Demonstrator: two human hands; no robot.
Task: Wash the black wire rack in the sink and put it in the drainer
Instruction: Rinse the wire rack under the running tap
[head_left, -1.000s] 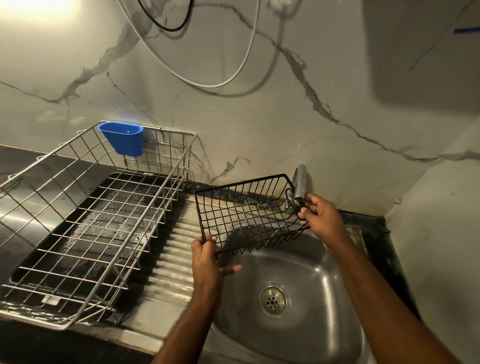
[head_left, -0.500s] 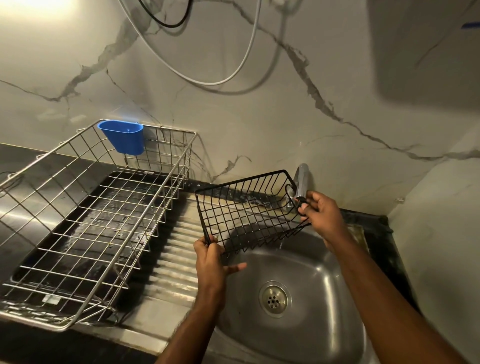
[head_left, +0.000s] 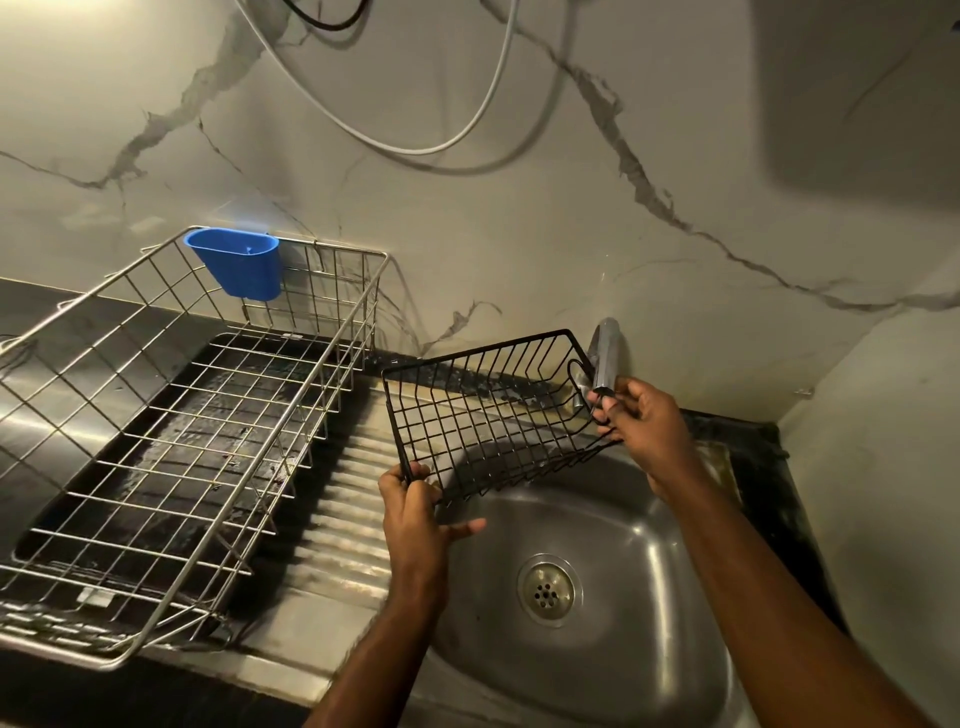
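Black wire rack (head_left: 493, 410), box-shaped with thin coated rods, was held tilted in the air above the back-left part of the round-cornered stainless steel sink (head_left: 649, 571). Near left corner was pinched by the left hand (head_left: 415, 514), grip curled round the rim wire, thumb stuck out to the right. Far right end was gripped by the right hand (head_left: 641, 423), fingers closed on the end wire, just below the chrome tap spout (head_left: 603, 358). Whether the rack touched the spout could not be told. No running water was made out; wetness on the rack could not be judged.

Step in hand was judged as washing done or nearly so, with the rack lifted clear of the basin. Drainer placement was not yet done: the large silver wire drainer basket (head_left: 171, 436), with a blue plastic cup (head_left: 239, 265) hung on its back rim, sat on the steel table (head_left: 332, 561) left of the sink, well apart from the rack.

Next move was judged to call for a carry leftward over the ribbed board, rack kept level, then a lowering inside the drainer walls.
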